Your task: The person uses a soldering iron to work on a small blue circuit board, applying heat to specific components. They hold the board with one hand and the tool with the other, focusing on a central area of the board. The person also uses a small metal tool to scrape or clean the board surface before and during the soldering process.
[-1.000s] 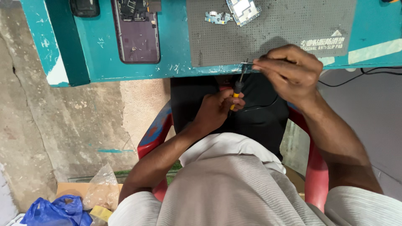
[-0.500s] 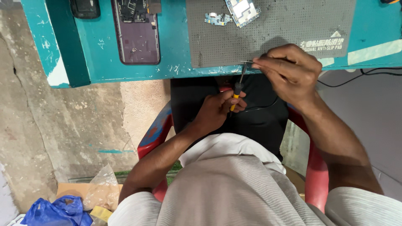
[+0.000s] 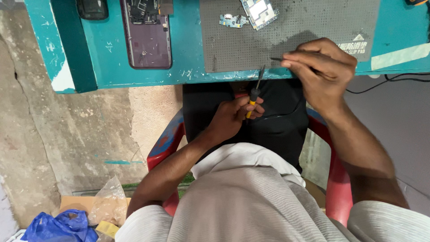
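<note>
My left hand (image 3: 233, 117) is below the table edge, over my lap, closed around a small screwdriver (image 3: 254, 93) with a yellow and black handle; its tip points up toward the table's front edge. My right hand (image 3: 323, 67) rests on the grey mat (image 3: 291, 40) at the teal table's front, pinching a thin dark tool, likely tweezers (image 3: 277, 59), whose tip sticks out to the left. An opened phone (image 3: 145, 33) with a purple back lies on the table left of the mat. Small circuit boards (image 3: 253, 12) lie at the mat's far edge.
The teal table (image 3: 188, 54) spans the top of the view. I sit on a red plastic chair (image 3: 333, 179). A dark device (image 3: 92, 9) lies at the table's far left. A black cable (image 3: 394, 80) hangs at right. Blue and clear plastic bags (image 3: 62, 224) lie on the concrete floor.
My right hand has lifted slightly from the table edge onto the mat with the thin tool. My left hand has stayed low, and the screwdriver tip is now apart from the right hand.
</note>
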